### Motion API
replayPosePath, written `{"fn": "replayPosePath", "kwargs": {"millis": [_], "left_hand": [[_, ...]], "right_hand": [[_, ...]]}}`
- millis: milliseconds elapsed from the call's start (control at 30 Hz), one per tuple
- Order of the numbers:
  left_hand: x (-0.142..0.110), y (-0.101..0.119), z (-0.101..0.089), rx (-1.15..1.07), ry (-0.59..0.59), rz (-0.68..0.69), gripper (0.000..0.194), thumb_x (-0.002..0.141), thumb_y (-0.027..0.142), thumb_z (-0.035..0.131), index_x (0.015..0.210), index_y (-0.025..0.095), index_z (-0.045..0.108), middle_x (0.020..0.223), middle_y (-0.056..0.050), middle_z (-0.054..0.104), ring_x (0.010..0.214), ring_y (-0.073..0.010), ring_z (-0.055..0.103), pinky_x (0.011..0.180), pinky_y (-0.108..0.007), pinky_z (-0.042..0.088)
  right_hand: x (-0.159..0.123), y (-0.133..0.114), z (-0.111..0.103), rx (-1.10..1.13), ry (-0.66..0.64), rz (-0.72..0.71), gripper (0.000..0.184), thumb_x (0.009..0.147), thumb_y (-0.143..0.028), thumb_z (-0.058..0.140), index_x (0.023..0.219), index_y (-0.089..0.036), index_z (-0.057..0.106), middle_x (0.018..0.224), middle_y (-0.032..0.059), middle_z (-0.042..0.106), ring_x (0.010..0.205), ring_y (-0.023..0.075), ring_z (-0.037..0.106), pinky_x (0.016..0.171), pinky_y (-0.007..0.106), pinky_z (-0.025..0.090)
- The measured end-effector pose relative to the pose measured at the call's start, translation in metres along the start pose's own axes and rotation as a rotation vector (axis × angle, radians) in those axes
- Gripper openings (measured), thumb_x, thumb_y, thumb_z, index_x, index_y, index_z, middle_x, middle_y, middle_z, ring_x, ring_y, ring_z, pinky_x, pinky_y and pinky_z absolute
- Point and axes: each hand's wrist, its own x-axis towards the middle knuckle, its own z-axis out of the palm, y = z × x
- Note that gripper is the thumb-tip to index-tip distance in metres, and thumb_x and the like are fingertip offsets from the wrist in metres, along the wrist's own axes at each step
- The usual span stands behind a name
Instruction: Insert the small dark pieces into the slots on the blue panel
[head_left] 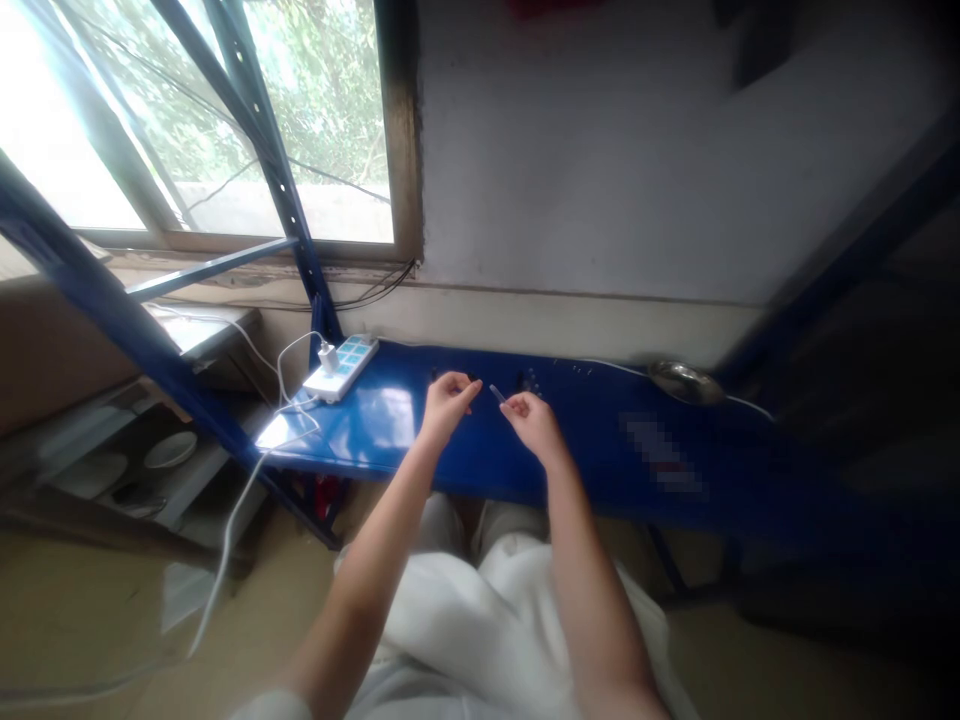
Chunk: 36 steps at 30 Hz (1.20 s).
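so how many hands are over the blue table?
2. The left hand is above the middle of the blue table; the right hand is just right of it, holding a thin clear stick. Neither is hidden.

The stick (496, 393) is pale, the table (589, 430) blue.

Above a blue table (592, 440), the right hand (534, 422) pinches a clear stick (497, 394), the left hand (448, 402) seemingly a small dark piece (472, 378); white power strip (343, 372) at nine o'clock, window (330, 110) at eleven.
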Motion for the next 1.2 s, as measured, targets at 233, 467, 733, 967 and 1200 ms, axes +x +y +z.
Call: {"fn": "replayPosePath", "kwargs": {"millis": [233, 467, 733, 967, 1200], "left_hand": [[0.006, -0.025, 0.010, 0.242, -0.364, -0.091, 0.024, 0.064, 0.033, 0.068, 0.066, 0.013, 0.056, 0.059, -0.001, 0.057, 0.044, -0.0077, 0.052, 0.043, -0.019, 0.040], [0.019, -0.047, 0.032, 0.451, -0.320, -0.070, 0.017, 0.064, 0.027, 0.066, 0.070, 0.013, 0.060, 0.065, -0.002, 0.062, 0.054, -0.0104, 0.055, 0.050, -0.020, 0.041], [0.030, -0.065, 0.065, 0.607, -0.236, -0.043, 0.017, 0.068, 0.029, 0.064, 0.077, 0.015, 0.064, 0.079, -0.006, 0.066, 0.070, -0.0159, 0.059, 0.061, -0.024, 0.043], [0.037, -0.082, 0.084, 0.718, -0.249, -0.074, 0.016, 0.071, 0.029, 0.061, 0.082, 0.018, 0.065, 0.084, -0.006, 0.067, 0.076, -0.0180, 0.060, 0.063, -0.025, 0.043], [0.036, -0.095, 0.087, 0.827, -0.286, -0.074, 0.017, 0.072, 0.029, 0.058, 0.084, 0.019, 0.065, 0.087, -0.007, 0.066, 0.079, -0.0195, 0.060, 0.065, -0.027, 0.043]], "right_hand": [[0.009, 0.019, -0.020, -0.083, -0.095, 0.171, 0.016, 0.067, -0.032, 0.059, 0.070, -0.016, 0.057, 0.068, 0.0037, 0.064, 0.059, 0.0134, 0.058, 0.059, 0.026, 0.045], [0.019, 0.043, -0.031, -0.204, -0.157, 0.316, 0.005, 0.066, -0.020, 0.059, 0.067, -0.015, 0.058, 0.062, 0.0040, 0.066, 0.047, 0.0100, 0.055, 0.050, 0.021, 0.042], [0.032, 0.064, -0.024, -0.453, -0.092, 0.350, 0.009, 0.069, -0.024, 0.057, 0.070, -0.018, 0.064, 0.068, 0.0043, 0.068, 0.065, 0.0148, 0.062, 0.058, 0.021, 0.041], [0.036, 0.072, -0.014, -0.584, -0.088, 0.390, 0.018, 0.071, -0.028, 0.056, 0.082, -0.019, 0.066, 0.087, 0.0099, 0.068, 0.081, 0.0217, 0.064, 0.061, 0.024, 0.040], [0.035, 0.073, -0.013, -0.589, -0.078, 0.394, 0.019, 0.072, -0.030, 0.055, 0.084, -0.019, 0.066, 0.089, 0.0097, 0.068, 0.083, 0.0223, 0.064, 0.063, 0.025, 0.040]]}}
